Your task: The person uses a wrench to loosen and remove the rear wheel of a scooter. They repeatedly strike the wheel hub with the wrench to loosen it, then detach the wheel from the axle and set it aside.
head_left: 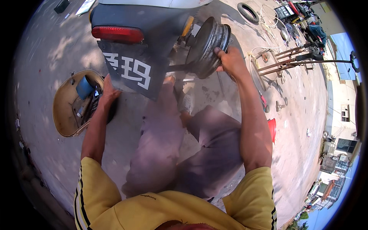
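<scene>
My right hand (230, 61) grips the rim of a worn metal wheel (203, 46) beside the rear of a scooter (149, 19), which has a red tail light (117, 34). Below the light hangs a dark mudguard (134, 88) with white markings. My left hand (110, 92) is at the mudguard's lower left, over a dark round object (112, 109) that is mostly hidden; its fingers are not clear. Just left of it sits a tan tub (63, 107) holding a blue object (84, 87) and dark items. My legs and feet are below the wheel.
A loose tyre (248, 12), white hoses (270, 19) and scattered tools (299, 19) lie at the upper right. A rusty metal stand with bars (280, 65), a red-handled tool (263, 103) and a red object (272, 130) are to my right. Buildings (341, 145) line the far right.
</scene>
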`<state>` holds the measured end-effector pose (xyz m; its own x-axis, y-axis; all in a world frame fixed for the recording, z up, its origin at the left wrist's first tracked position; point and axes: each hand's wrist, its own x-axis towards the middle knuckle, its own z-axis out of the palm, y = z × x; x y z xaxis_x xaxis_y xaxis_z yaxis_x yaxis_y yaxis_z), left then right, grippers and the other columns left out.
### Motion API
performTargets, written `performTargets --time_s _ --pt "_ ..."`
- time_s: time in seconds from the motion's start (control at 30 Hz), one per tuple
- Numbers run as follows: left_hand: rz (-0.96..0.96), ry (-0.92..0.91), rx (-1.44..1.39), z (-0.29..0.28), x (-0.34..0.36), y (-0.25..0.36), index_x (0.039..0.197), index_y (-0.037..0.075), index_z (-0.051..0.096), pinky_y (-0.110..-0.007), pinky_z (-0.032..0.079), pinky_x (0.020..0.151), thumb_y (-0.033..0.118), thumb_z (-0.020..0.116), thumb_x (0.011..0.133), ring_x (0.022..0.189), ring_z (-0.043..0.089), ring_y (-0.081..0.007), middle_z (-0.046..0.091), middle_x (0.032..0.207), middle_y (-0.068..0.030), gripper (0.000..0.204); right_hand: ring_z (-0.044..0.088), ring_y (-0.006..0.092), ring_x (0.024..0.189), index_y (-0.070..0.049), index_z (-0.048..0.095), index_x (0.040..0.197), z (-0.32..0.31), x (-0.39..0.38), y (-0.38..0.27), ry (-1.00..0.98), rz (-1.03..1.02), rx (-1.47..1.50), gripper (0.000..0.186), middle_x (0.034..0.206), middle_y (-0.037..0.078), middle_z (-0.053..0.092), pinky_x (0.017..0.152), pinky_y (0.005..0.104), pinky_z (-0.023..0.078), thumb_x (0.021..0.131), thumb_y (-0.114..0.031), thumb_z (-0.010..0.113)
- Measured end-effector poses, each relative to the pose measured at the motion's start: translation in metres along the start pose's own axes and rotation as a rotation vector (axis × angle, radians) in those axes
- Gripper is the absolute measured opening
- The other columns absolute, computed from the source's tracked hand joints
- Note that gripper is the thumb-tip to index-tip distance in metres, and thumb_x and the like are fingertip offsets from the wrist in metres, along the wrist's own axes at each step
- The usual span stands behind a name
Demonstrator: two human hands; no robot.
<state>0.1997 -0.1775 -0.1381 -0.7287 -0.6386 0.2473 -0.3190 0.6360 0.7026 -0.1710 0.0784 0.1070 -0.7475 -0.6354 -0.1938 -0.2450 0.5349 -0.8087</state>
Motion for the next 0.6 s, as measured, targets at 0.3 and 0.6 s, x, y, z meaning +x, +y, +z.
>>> performTargets --time_s 0.3,0.6 --pt "0.124 0.030 0.024 -0.048 0.066 0.024 0.105 0.006 0.073 -0.048 0.053 0.084 0.025 0.073 0.080 0.099 0.066 -0.0416 0.073 0.104 -0.0182 0.032 0.071 0.0267 0.062 0.014 0.066 0.103 0.002 -0.002 -0.004 0.012 0.020 -0.042 0.039 0.083 0.020 0.072 0.060 0.0374 0.057 0.098 -0.024 0.067" --pt "0.048 0.001 0.240 -0.048 0.019 0.073 0.107 0.006 0.074 -0.050 0.052 0.083 0.030 0.073 0.081 0.097 0.065 -0.0424 0.073 0.106 -0.0175 0.035 0.071 0.0271 0.063 0.014 0.066 0.102 -0.001 0.006 0.004 -0.018 -0.003 -0.033 0.038 0.084 0.021 0.072 0.059 0.0383 0.056 0.098 -0.024 0.067"
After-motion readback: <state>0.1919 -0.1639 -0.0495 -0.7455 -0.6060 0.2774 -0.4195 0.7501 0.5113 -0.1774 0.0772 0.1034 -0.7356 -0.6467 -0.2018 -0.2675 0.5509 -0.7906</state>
